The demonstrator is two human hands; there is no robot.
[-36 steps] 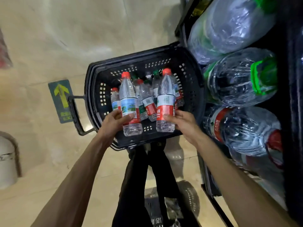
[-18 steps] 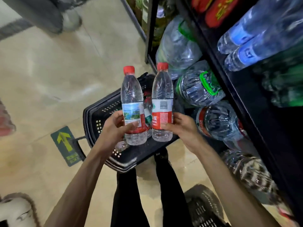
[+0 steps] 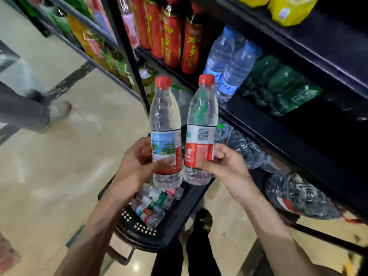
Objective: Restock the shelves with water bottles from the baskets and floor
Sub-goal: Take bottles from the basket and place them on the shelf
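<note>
Two red-capped water bottles are held upright, just beside each other, above a black basket (image 3: 139,234) on the floor. The left bottle (image 3: 165,120) is gripped at its label by the left hand (image 3: 137,166), thumb laid across the front. The right bottle (image 3: 202,116) is gripped by the right hand (image 3: 229,166), fingers curled round its red label. The basket's far part is hidden behind the hands, and small bottles (image 3: 155,202) are seen lying in it. A passer-by's leg (image 3: 25,110) is blurred. Yellow containers (image 3: 288,8) are cut off at the top edge. Blue-capped bottles (image 3: 235,70), green bottles (image 3: 282,86) and large jugs (image 3: 298,196) are carried on the dark shelves (image 3: 278,132). Glossy beige floor tile (image 3: 59,176) is seen.
</note>
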